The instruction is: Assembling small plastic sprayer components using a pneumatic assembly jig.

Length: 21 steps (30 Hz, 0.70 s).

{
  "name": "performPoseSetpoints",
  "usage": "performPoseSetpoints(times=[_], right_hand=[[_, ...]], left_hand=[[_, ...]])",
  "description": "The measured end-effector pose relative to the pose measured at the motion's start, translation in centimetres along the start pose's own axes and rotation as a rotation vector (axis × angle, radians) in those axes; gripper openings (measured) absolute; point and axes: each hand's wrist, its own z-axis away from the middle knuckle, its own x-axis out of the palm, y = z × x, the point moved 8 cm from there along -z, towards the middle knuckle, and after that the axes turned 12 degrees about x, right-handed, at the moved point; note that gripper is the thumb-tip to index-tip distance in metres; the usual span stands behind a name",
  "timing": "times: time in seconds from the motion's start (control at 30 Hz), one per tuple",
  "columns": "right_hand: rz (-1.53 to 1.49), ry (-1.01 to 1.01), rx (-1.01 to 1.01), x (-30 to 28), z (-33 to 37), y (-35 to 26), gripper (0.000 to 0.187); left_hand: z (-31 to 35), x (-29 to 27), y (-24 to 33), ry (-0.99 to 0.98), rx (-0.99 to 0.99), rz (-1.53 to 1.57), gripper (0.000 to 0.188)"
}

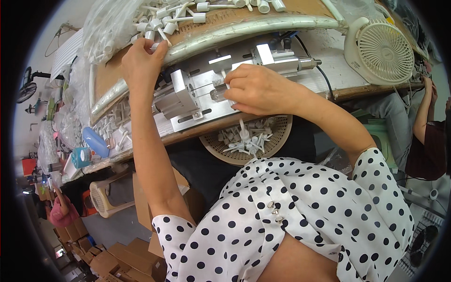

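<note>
At the tray's near padded edge, my left hand (pixel 143 63) pinches a white plastic cap (pixel 155 46), mostly covered by the fingers. Loose white caps with thin stems (pixel 171 19) lie heaped just beyond it on the brown tray (pixel 225 29). My right hand (pixel 258 89) is closed over the middle of a metal clamping fixture (pixel 182 91). Its fingertips are pinched round something small and pale that they mostly hide. A clear, glassy piece (pixel 217 94) shows beside those fingertips, against the fixture's plate.
Below the bench edge, a beige basket (pixel 206 146) holds several white stemmed parts. A white fan (pixel 383 51) stands at the right with a black cable near it. Plastic bags (pixel 105 30) and a blue container (pixel 95 142) are at the left. Another person's arm (pixel 423 105) is at far right.
</note>
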Motion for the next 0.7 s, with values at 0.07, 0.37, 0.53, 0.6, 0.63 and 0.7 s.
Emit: performPoseSetpoints(times=[0.07,0.37,0.53,0.6,0.63,0.7], right_hand=[[0.028,-0.004,0.013,0.4,0.0,-0.1,0.013],[-0.176,-0.163,0.118,0.1,-2.3,1.6,0.019],[0.118,0.119,0.151,-3.5,-8.8,7.3,0.019],[0.189,0.054,0.160,-1.5,-11.4,8.9,0.020],[0.271,-0.017,0.179,-0.2,-11.9,9.8,0.022],[0.229,-0.090,0.170,0.5,-12.1,9.6,0.026]], left_hand=[[0.3,-0.2,-0.8,-0.044,0.002,0.052,0.035],[9.0,-2.3,0.1,0.330,-0.200,0.943,0.025],[12.6,-0.1,8.5,0.173,0.139,0.725,0.029],[13.6,0.5,10.3,0.135,0.195,0.596,0.028],[13.8,1.0,11.0,0.137,0.211,0.579,0.028],[14.0,2.3,11.6,0.118,0.330,0.442,0.026]])
